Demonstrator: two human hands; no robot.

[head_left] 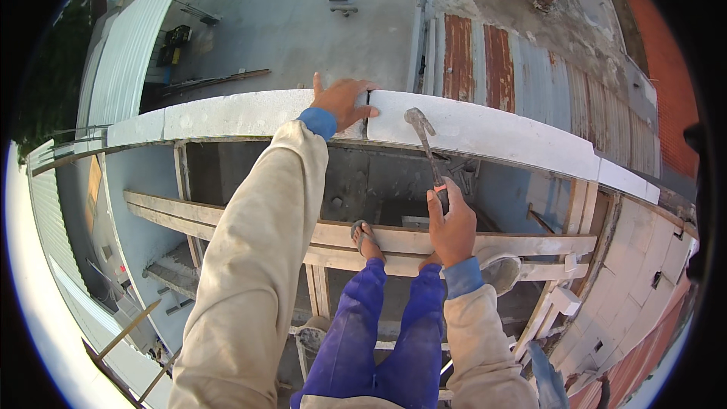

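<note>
A row of white blocks runs along the top of the wall in front of me. My left hand (342,102) rests with fingers spread at the right end of one white block (235,115), beside the dark joint. Right of that joint lies another long white block (492,132). My right hand (453,227) grips a hammer (430,155) by its handle. The hammer's head is up over the right block's face, left of its middle; whether it touches the block I cannot tell.
I stand in sandals on wooden planks (522,244) high above a floor. A round bucket (500,271) sits beside the planks at right. Beyond the wall lie a concrete yard (280,23) far below and rusty corrugated roofing (496,60). A block wall (628,280) rises at right.
</note>
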